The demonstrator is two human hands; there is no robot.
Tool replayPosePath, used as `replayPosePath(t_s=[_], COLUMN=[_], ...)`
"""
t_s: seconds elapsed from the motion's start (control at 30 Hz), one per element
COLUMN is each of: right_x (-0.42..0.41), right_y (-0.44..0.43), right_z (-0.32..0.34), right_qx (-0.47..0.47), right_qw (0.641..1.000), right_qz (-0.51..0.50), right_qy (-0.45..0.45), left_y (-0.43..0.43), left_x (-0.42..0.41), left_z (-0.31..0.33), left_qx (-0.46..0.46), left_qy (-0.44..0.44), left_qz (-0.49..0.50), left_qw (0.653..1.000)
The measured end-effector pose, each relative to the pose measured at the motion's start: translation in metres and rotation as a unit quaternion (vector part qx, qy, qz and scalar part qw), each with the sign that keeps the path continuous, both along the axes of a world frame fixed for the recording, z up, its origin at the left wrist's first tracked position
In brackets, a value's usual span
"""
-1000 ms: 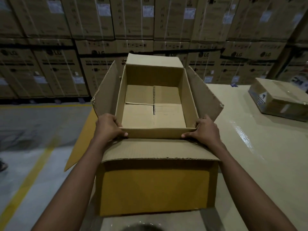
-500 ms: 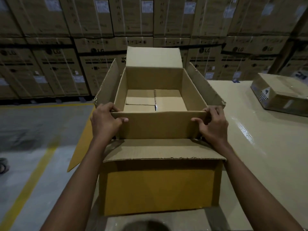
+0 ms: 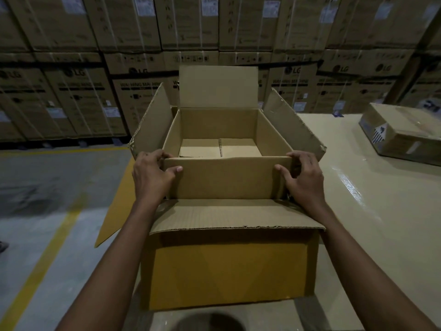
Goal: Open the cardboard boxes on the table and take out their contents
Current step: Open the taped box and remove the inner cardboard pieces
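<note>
1. Head view: an open inner box [image 3: 224, 177] sits inside the open outer box [image 3: 229, 271] at the near left edge of the table [image 3: 370, 211], its near wall standing above the outer rim.
2. Left hand [image 3: 150, 177] grips the inner box's near left corner, fingers curled over the top edge and thumb on the near wall.
3. Right hand [image 3: 303, 180] grips the near right corner likewise.
4. A sealed box [image 3: 401, 132] lies far right on the table, well apart.
</note>
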State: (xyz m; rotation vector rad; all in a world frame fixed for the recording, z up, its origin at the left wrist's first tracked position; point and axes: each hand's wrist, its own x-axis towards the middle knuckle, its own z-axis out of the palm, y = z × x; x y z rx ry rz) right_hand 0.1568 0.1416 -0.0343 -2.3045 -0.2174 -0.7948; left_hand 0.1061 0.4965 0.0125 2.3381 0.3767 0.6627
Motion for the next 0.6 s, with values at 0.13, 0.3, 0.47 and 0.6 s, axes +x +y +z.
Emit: replayPosePath(t_s=[0.13,0.3,0.47,0.6], right_x=[-0.001,-0.001,-0.005,-0.003], right_y=[0.002,0.007,0.018,0.017], right_z=[0.0,-0.001,0.004,0.008], right_qx=[-0.008,-0.032,-0.021,0.019], right_qw=[1.0,0.998,0.984,0.983], right_qz=[0.009,-0.018,-0.029,-0.019], right_qy=[0.017,0.059,0.173,0.182], left_y=[0.003,0.003,-0.001,-0.003], left_x=[0.012,0.03,0.041,0.042], left_z=[0.003,0.013,0.021,0.021], left_qx=[0.002,0.012,0.027,-0.008], left_qy=[0.013,0.035,0.017,-0.021], left_qz=[-0.001,-0.006,-0.002,0.024], left_qw=[1.0,0.999,0.999,0.999])
